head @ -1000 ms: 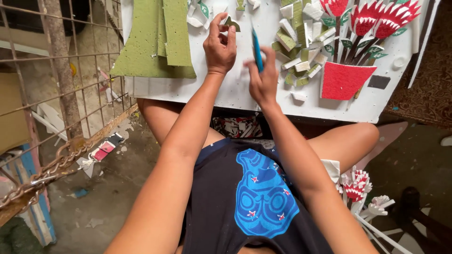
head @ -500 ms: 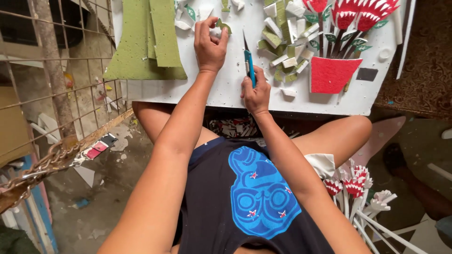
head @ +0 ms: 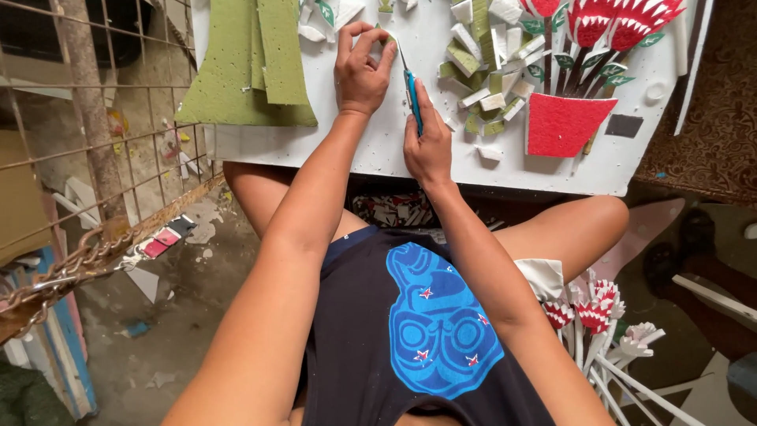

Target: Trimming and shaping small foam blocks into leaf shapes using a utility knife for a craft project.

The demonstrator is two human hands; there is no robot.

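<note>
left hand (head: pixel 361 69) pinching a small green-and-white foam piece (head: pixel 384 41) down on the white foam board table (head: pixel 371 150), grip clamped on it w/ thumb & fingers curled round. right hand (head: pixel 428 146) wrapped tight on the blue-handled craft knife (head: pixel 411 88), blade tip angled up-left, touching or just beside the small piece; can't tell if it's actually biting in.

piece sits far-centre on the table, just right of the flat green foam sheets (head: pixel 252 67), left of the heap of green & white foam offcuts (head: pixel 479 75). red foam flower pot w/ red-white flowers & green leaves (head: pixel 561 122) further right, well apart from the blade.

to do this cut well, prob: keep left fingertips behind & beside the blade line, not in its path. hold knife low-angled, light passes rather than one hard push, since foam tears. press piece flat so no twist. pull toward near edge in a straight stroke, wrist steady. watch thumb, close to tip here. keep offcuts clear of the stroke.
</note>
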